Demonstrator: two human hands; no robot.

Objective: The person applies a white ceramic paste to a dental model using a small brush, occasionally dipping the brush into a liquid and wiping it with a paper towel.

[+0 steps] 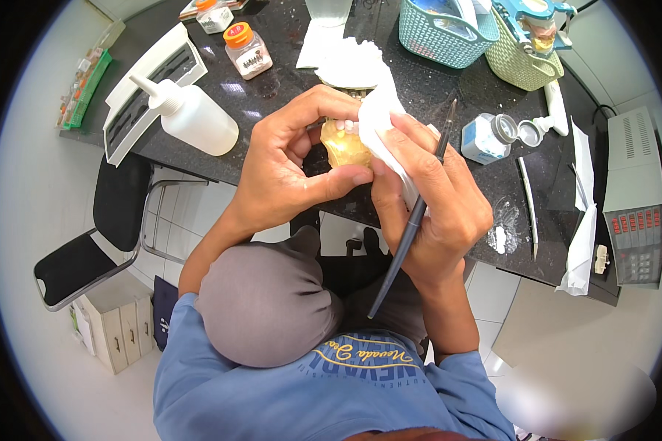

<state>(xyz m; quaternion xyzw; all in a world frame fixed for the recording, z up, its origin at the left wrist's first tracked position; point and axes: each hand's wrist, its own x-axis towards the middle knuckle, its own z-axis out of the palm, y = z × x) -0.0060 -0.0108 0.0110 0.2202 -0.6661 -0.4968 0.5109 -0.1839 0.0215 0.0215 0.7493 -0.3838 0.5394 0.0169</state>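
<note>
My left hand (pixel 276 165) curls its fingers and thumb around a yellow dental cast (pixel 346 152) with a row of white teeth along its upper edge. My right hand (pixel 445 202) pinches a white tissue (pixel 377 121) against the right side of the cast. A dark slim brush (pixel 397 268) is also tucked in the right hand, its bristle end up and its handle slanting down toward my lap. Beyond the fingers lies a crumpled wad of white tissue (pixel 354 62) on the black speckled table (pixel 287 81). Part of the cast is hidden by the fingers and tissue.
Left on the table are a white squeeze bottle (pixel 202 121), an orange-lidded jar (pixel 248 53) and a white-framed tray (pixel 154 92). Baskets (pixel 449 37) stand at the back. Rightward lie an uncapped jar (pixel 487 138), a thin carving tool (pixel 528 209), white powder (pixel 501 239) and a grey control box (pixel 632 198).
</note>
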